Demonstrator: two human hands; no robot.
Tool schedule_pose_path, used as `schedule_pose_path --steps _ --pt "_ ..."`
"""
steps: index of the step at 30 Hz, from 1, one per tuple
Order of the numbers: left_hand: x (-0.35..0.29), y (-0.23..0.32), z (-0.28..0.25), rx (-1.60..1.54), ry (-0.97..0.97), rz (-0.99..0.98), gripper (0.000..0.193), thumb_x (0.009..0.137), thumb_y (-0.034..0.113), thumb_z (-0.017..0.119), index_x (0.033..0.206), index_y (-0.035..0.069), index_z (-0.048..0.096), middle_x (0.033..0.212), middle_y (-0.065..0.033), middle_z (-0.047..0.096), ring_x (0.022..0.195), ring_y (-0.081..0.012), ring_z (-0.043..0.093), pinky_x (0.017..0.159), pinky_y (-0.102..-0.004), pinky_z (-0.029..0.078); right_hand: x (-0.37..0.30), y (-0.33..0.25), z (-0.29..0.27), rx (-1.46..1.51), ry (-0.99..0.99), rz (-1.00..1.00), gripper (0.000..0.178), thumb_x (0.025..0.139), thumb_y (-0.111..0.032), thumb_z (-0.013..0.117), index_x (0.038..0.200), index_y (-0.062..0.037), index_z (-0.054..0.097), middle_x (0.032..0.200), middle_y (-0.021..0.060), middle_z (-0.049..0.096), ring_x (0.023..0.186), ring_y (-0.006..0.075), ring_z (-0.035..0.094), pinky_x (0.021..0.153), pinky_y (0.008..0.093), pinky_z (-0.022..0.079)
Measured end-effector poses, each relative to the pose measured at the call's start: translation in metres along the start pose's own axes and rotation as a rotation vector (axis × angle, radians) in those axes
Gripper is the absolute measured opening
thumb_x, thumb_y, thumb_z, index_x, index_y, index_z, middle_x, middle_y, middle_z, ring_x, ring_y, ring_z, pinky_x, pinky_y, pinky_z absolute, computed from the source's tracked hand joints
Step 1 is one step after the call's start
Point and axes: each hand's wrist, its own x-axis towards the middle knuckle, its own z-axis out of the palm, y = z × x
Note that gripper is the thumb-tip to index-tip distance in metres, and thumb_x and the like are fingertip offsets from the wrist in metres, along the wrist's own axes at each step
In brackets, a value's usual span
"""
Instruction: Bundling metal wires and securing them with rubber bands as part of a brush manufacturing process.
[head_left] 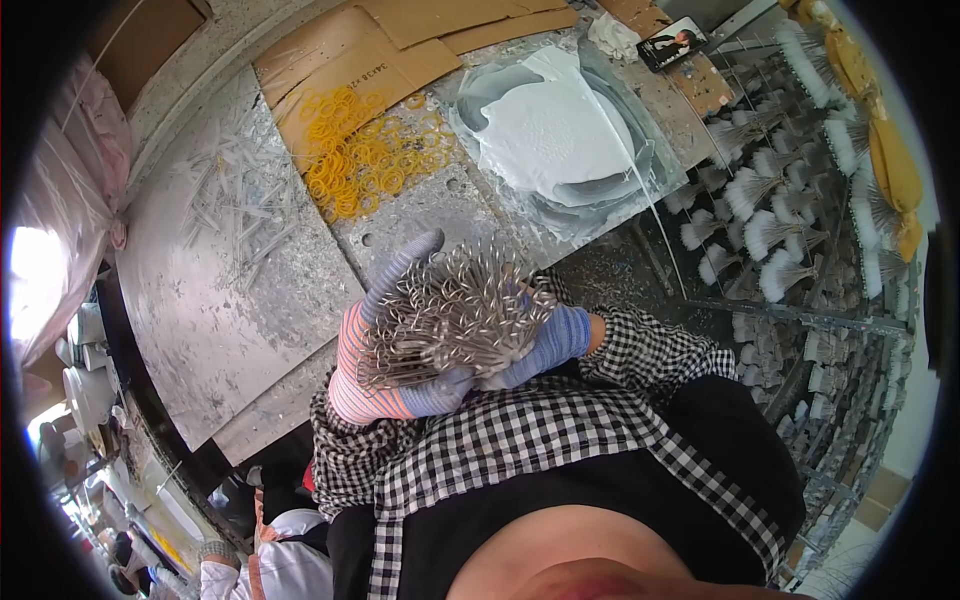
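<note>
A thick bundle of thin metal wire pieces point(455, 315) with looped ends rests between my hands, close to my chest. My left hand point(355, 370), in a pink-and-grey striped glove, wraps round its left side and underside, one finger stretched along the upper left edge. On the other side my right hand point(552, 343), in a blue striped glove, is closed against the lower right of the bundle. Some fingers are hidden behind the wires. Beyond the bundle, a pile of yellow rubber bands point(345, 150) lies on cardboard point(285, 80) and the worktop point(250, 340).
A round basin of thick white paste point(550, 125) stands at the far centre, a thin rod across it. Clear thin strips point(235, 200) lie at left. A phone point(672, 44) sits far right. Racks point(800, 315) with white-tipped wire bunches point(755, 190) fill the right. Another person point(290, 550) is at lower left.
</note>
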Motion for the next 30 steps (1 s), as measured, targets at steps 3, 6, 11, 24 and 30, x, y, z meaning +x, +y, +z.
schedule_pose_path --steps 3,6,11,24,30 --pt "0.001 -0.003 -0.010 0.051 -0.071 0.060 0.102 0.074 0.018 0.083 0.156 -0.005 0.027 0.139 -0.0155 0.061 0.127 -0.0230 0.059 0.108 -0.0355 0.045 -0.006 0.004 0.007 0.078 0.077 0.126 0.069 0.075 -0.034 0.089 0.132 -0.0078 0.060 0.127 0.0090 0.067 0.114 0.0213 0.063 0.106 0.0368 0.048" --pt "-0.010 -0.017 -0.002 -0.163 0.019 -0.127 0.127 0.061 0.031 0.100 0.157 -0.002 0.023 0.149 -0.0160 0.050 0.137 -0.0278 0.050 0.115 -0.0433 0.042 -0.013 0.010 0.010 0.156 0.028 0.144 0.070 0.075 -0.035 0.089 0.133 -0.0081 0.060 0.128 0.0098 0.066 0.115 0.0211 0.063 0.106 0.0371 0.049" --pt "-0.003 -0.008 -0.003 -0.181 -0.154 -0.060 0.135 0.053 0.029 0.103 0.157 -0.002 0.022 0.149 -0.0166 0.050 0.137 -0.0295 0.050 0.115 -0.0436 0.042 -0.002 -0.017 0.013 0.829 0.205 0.282 0.070 0.071 -0.028 0.092 0.130 -0.0075 0.061 0.123 0.0103 0.069 0.111 0.0181 0.065 0.100 0.0365 0.054" --pt "-0.012 -0.025 -0.003 -0.032 -0.167 0.002 0.100 0.071 0.009 0.088 0.154 -0.003 0.033 0.136 -0.0140 0.062 0.125 -0.0234 0.061 0.106 -0.0372 0.047 -0.013 0.002 0.011 0.516 0.059 0.201 0.065 0.068 -0.025 0.094 0.122 -0.0039 0.065 0.119 0.0079 0.070 0.106 0.0169 0.066 0.096 0.0340 0.054" --pt "-0.020 -0.018 0.017 -0.725 0.010 -0.273 0.111 0.069 0.001 0.088 0.159 0.002 0.022 0.148 -0.0175 0.051 0.136 -0.0249 0.052 0.113 -0.0405 0.045 -0.010 -0.002 0.013 0.605 0.044 0.190 0.067 0.071 -0.024 0.091 0.127 -0.0039 0.060 0.122 0.0069 0.068 0.110 0.0163 0.064 0.098 0.0349 0.054"
